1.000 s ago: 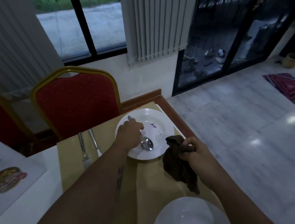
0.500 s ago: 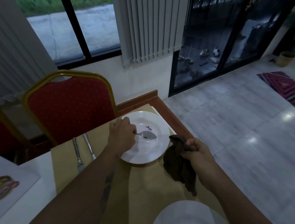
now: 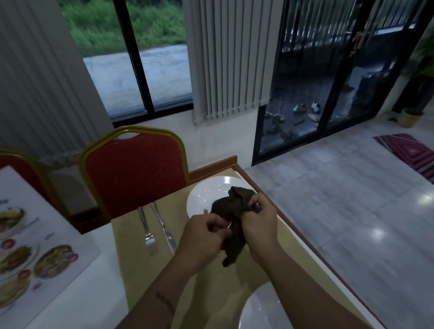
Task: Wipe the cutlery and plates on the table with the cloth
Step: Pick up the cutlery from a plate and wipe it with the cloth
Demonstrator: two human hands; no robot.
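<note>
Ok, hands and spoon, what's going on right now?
Left hand pinching the spoon handle; right hand bunching the dark cloth around it, above the far plate. Fork and knife untouched. Nothing blocking.

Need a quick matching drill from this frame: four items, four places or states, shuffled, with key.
Items:
1. cloth
2. fork
3. far plate
4. menu sheet

Places or states:
A. lies on the mat left of the knife
B. bunched between both hands
C. on the white tabletop, far left
D. at the table's far corner, partly behind the cloth

Pairs: 1-B, 2-A, 3-D, 4-C
</note>
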